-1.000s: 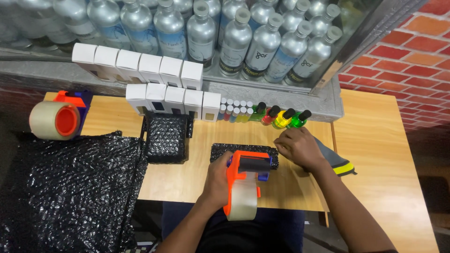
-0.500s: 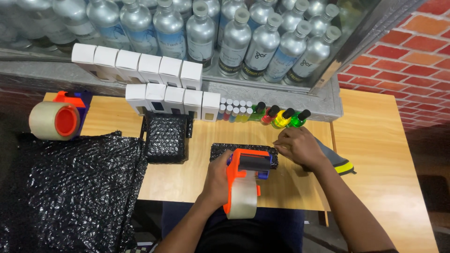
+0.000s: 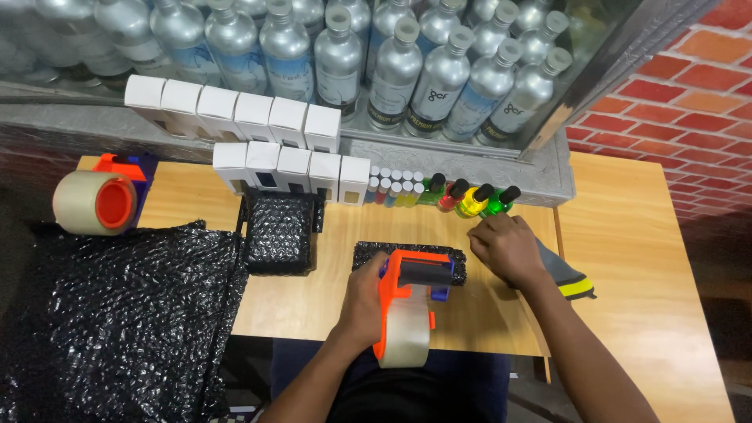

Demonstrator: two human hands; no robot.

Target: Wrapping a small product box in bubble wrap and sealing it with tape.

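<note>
Bubble wrap (image 3: pixel 117 313) lies at nine o'clock. Left hand (image 3: pixel 362 301) grips the orange tape dispenser (image 3: pixel 407 309), pressed against the black wrapped parcel (image 3: pixel 368 254) at centre; right hand (image 3: pixel 509 247), fingers curled and empty, steadies its three o'clock end on the tabletop (image 3: pixel 627 258).

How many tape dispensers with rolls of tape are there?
2. One orange tape dispenser with a clear roll is in the left hand, pressed on the black bubble-wrapped parcel. The other orange-and-blue tape dispenser sits at the table's far left.
</note>
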